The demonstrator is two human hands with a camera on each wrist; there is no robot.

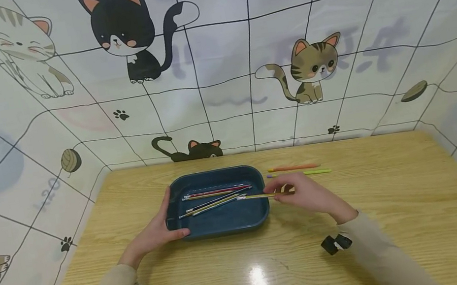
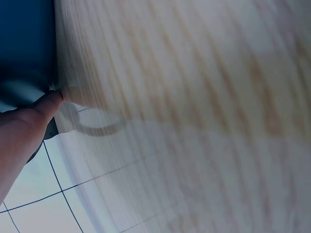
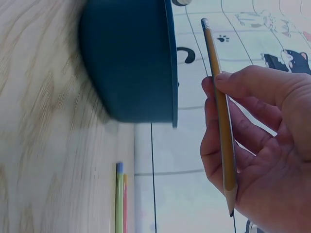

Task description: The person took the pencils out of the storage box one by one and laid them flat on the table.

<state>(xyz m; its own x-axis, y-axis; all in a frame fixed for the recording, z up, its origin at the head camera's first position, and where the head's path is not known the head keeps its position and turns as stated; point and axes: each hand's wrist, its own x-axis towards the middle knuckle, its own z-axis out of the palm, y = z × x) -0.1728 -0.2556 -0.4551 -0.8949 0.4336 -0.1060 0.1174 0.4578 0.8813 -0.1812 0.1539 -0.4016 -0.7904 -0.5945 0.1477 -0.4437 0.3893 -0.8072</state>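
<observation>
A dark blue rectangular tray (image 1: 230,225) sits on the table, with several pencils (image 1: 219,198) lying in it. My left hand (image 1: 165,224) grips the tray's left end, thumb over the near corner and fingers along the side. Between thumb and fingertips, my right hand (image 1: 301,193) pinches a yellow pencil (image 3: 222,121) over the tray's right rim. Its eraser end points left above the tray; the sharpened tip lies toward the palm in the right wrist view. In the left wrist view only the thumb (image 2: 43,107) shows, against the tray's edge.
Right of the tray, an orange pencil (image 1: 294,167) and a light green pencil (image 1: 309,172) lie side by side on the wooden table (image 1: 398,195). A cat-patterned sheet (image 1: 225,63) hangs behind and beside the table. Small black devices (image 1: 336,243) sit at both wrists.
</observation>
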